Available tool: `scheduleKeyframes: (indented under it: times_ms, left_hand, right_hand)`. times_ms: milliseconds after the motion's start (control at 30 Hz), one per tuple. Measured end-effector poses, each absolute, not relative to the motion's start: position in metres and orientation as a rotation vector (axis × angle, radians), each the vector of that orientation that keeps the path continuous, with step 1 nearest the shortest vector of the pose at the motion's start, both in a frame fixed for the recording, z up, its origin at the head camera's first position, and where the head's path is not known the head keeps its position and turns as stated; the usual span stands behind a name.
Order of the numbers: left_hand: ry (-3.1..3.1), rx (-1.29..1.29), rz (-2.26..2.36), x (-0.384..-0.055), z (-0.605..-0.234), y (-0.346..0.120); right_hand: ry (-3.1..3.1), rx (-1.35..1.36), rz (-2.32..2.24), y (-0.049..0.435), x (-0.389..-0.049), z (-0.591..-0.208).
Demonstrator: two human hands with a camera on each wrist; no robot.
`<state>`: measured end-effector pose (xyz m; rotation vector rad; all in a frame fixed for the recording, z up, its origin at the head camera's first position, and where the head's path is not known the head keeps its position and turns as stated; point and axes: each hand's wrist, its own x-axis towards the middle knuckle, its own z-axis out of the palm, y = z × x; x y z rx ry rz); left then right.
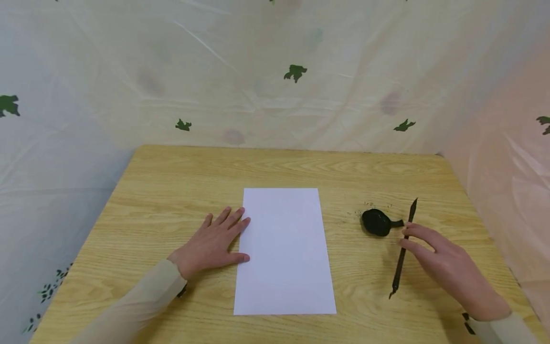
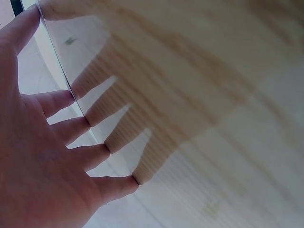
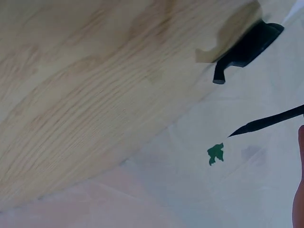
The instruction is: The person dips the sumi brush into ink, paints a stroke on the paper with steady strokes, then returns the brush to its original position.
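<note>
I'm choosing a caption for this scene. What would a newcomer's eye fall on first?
Most likely the paper, bright white and blank near the middle of the wooden table, with the left hand spread at its left edge. Next, to the paper's right, come the black dish with its short handle and, just beyond it, the dark brush pinched in the right hand.

In all three views, we cannot read any text, label, brand, number or sign.
</note>
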<state>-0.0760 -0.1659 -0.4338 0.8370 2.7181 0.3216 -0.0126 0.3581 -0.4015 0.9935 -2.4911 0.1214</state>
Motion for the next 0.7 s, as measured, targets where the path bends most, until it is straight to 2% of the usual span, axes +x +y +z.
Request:
scheduleKeyframes:
  times_ms: [700]
  left_hand:
    - [2.717, 0.831, 0.32, -0.075, -0.432, -0.165]
  right_hand:
    - [-2.086, 0.663, 0.597, 0.317, -0.028, -0.389]
